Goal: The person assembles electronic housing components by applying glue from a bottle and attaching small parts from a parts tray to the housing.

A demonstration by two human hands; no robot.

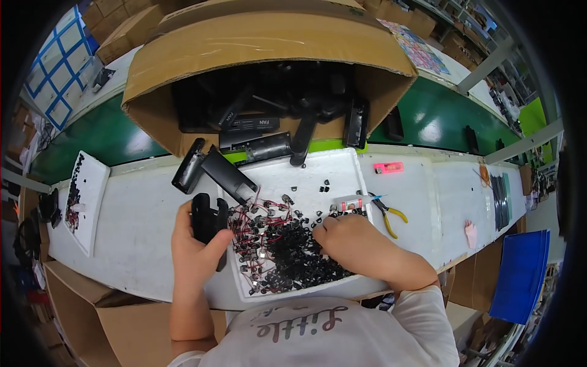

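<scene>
My left hand point(194, 242) is closed around a black plastic housing point(206, 219), held upright at the left edge of the white foam tray point(330, 160). My right hand point(348, 240) reaches down into the tray, its fingers curled at a heap of small black plastic parts point(299, 254). Its fingertips are hidden, so what they pinch cannot be seen. Along the tray's left side lie small parts with red and black wires point(247, 244). A small white bottle point(350, 203) lies just beyond my right hand.
A large cardboard box point(269, 46) lies open toward me, full of black housings, several of which point(266, 147) spill out in front. To the right are yellow-handled pliers point(391, 221) and a pink case point(389, 167). Another white tray point(90, 202) stands far left; a blue bin point(520, 278) sits at right.
</scene>
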